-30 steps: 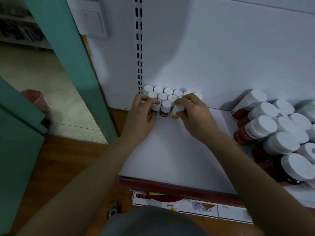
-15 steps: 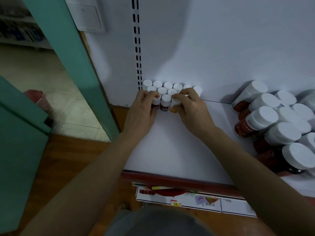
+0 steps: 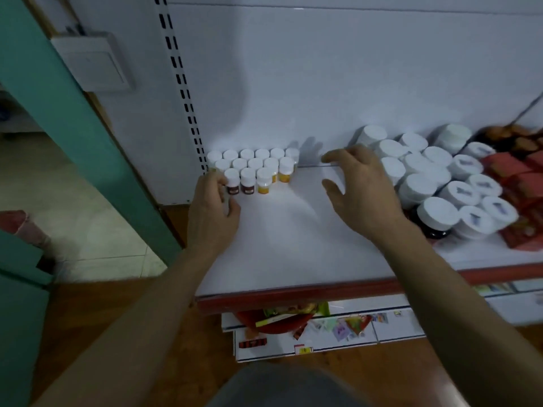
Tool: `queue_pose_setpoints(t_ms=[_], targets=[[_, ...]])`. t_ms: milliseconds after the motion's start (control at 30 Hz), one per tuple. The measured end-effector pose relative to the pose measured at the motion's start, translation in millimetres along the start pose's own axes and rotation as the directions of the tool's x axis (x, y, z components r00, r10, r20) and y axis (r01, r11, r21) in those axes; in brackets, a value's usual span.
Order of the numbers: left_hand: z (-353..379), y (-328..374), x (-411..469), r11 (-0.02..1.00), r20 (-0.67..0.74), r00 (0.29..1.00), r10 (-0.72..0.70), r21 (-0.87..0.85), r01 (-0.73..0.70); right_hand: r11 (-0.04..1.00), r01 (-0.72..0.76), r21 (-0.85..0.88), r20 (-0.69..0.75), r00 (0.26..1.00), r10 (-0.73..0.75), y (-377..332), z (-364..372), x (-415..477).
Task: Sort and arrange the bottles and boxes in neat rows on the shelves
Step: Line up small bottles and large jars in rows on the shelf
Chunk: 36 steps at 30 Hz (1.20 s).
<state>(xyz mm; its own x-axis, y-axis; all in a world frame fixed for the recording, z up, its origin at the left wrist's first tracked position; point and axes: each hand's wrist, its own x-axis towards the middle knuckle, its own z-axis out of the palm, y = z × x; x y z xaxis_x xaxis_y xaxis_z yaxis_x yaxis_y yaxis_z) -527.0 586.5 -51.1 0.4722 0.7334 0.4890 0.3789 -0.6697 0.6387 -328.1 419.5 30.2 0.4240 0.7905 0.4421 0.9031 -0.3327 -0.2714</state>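
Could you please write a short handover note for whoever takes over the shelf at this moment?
Left hand: fingers curled beside the front-left small bottle; grip unclear.
Right hand: open, empty, above the shelf.
Done: small bottles stand in three rows at the back left corner.
Left: the large bottles sit jumbled on the right, red boxes beyond them; row them up.

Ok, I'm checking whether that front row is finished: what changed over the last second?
The right hand let go of the yellow-labelled bottle, now standing in the front row, and moved right, fingers spread, toward the large bottles. The left hand stays at the row's left end; the small bottles behind are unmoved.
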Motion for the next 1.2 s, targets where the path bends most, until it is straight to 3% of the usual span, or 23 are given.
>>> queue_pose_setpoints(t_ms=[67,133,200,300,433,567,667,767,867,1033,1100,1200], targets=[[0.4,16.4,-5.6,0.995,0.053,0.994,0.093,-0.047,-0.091,0.961,-0.048,-0.273,0.087,0.993,0.075,17.9,-35.3,12.4],[7.8,37.9,-9.6,0.982,0.214,0.965,0.153,-0.144,-0.124,0.871,0.001,-0.491,0.273,0.950,0.152,36.2,-60.5,26.6],[21.1,58.7,-15.4,0.965,0.420,0.885,0.200,-0.240,-0.104,0.840,0.050,-0.541,0.435,0.871,0.228,49.7,-72.9,33.2],[49.4,83.8,-29.0,0.951,0.582,0.778,0.236,-0.304,-0.061,0.833,0.062,-0.550,0.472,0.846,0.248,60.3,-76.2,36.9],[83.1,131.1,-49.5,0.892,0.592,0.772,0.231,-0.446,0.075,0.899,-0.034,-0.436,0.417,0.878,0.236,61.0,-85.4,34.1],[122.5,187.7,-68.0,0.835,0.589,0.801,0.104,-0.490,0.252,0.964,-0.260,-0.056,0.130,0.955,0.266,64.4,-107.8,8.4],[149.9,207.3,-77.5,0.868,0.490,0.872,0.018,-0.441,0.230,0.928,-0.337,0.162,-0.084,0.932,0.353,75.8,-118.3,-18.2],[162.6,216.4,-79.3,0.884,0.410,0.912,-0.012,-0.423,0.202,0.764,-0.353,0.541,-0.156,0.850,0.503,94.6,-125.9,-49.0],[154.3,229.2,-85.2,0.816,0.305,0.950,-0.064,-0.533,0.226,0.540,-0.306,0.784,-0.146,0.754,0.640,115.2,-137.8,-86.0],[133.1,297.4,-92.3,0.668,0.082,0.992,-0.097,-0.733,0.126,0.257,-0.215,0.942,-0.067,0.630,0.774,174.2,-156.9,-155.7],[141.6,333.7,-94.1,0.588,0.070,0.997,-0.044,-0.805,0.083,0.116,-0.175,0.978,0.007,0.578,0.816,201.0,-168.1,-177.5],[172.1,388.5,-103.2,0.494,0.164,0.986,0.043,-0.861,0.121,-0.104,-0.116,0.988,0.147,0.473,0.869,242.3,-191.9,-210.3]])
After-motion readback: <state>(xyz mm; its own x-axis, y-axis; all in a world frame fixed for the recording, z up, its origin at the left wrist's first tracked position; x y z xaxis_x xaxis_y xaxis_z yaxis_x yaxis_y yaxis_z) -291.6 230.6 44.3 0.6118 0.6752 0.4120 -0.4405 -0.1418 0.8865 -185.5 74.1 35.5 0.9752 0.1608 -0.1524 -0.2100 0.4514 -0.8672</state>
